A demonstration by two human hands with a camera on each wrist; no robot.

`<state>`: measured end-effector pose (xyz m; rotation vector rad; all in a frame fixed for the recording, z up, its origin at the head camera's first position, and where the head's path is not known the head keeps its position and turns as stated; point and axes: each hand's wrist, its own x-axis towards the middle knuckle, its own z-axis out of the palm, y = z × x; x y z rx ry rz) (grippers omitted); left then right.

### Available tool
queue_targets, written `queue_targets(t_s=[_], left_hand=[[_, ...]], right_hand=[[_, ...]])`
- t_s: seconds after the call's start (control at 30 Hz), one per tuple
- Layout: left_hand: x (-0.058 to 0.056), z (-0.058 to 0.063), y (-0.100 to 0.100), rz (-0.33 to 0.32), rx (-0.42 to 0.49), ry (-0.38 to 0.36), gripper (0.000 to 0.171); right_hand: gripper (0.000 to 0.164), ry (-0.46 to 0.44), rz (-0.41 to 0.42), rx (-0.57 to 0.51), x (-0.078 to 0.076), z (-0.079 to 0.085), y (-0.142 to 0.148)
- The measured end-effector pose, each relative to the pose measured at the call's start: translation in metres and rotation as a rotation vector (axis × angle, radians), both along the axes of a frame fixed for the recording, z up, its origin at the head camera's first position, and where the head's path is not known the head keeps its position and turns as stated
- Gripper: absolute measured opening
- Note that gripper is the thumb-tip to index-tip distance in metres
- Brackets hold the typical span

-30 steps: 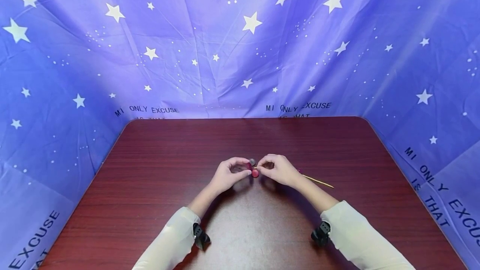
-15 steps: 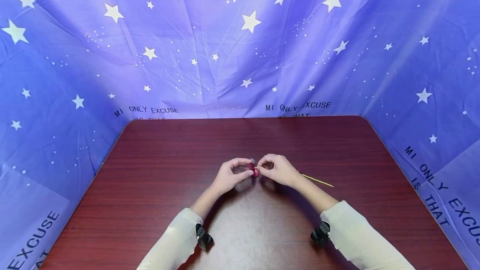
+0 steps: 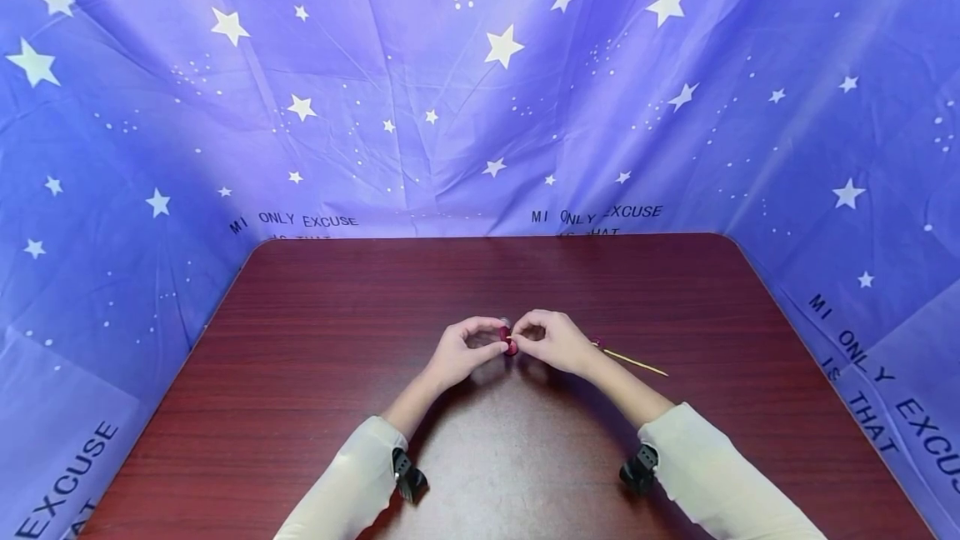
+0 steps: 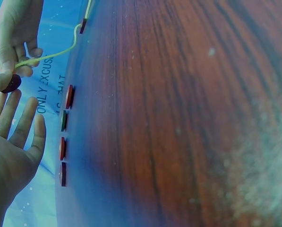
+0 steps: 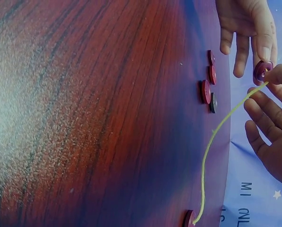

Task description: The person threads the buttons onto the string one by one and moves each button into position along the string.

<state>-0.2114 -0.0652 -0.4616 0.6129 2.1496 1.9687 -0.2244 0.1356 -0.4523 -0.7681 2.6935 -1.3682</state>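
My left hand (image 3: 453,351) pinches a dark red button (image 5: 259,72) by its edge between thumb and index finger, the other fingers spread in the left wrist view. Facing it, my right hand (image 3: 558,342) pinches a yellow cord (image 5: 205,158) close to its end, with fingertips right at the button's holes. How far the tip is through a hole is hidden by the fingers. The cord runs down to another dark red button (image 5: 189,218) on the table, and its tail (image 3: 636,362) extends beyond that to the right in the head view.
Several loose buttons lie on the wood-grain table (image 3: 480,448) below the hands, among them a red one (image 5: 205,92) and a dark green one (image 5: 213,103). A purple-blue star-printed cloth (image 3: 420,90) hangs behind and along both sides of the table.
My left hand has shifted slightly right, bringing its button up to the cord end at my right fingertips. My right hand has stayed almost in place.
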Motion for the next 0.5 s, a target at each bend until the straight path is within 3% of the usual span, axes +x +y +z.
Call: queue_targets(t_s=[0.5], left_hand=[[0.0019,0.0019,0.0008,-0.007,-0.017,0.012,0.035]], right_hand=[[0.007,0.002,0.018,-0.013,0.0001,0.0,-0.0006]])
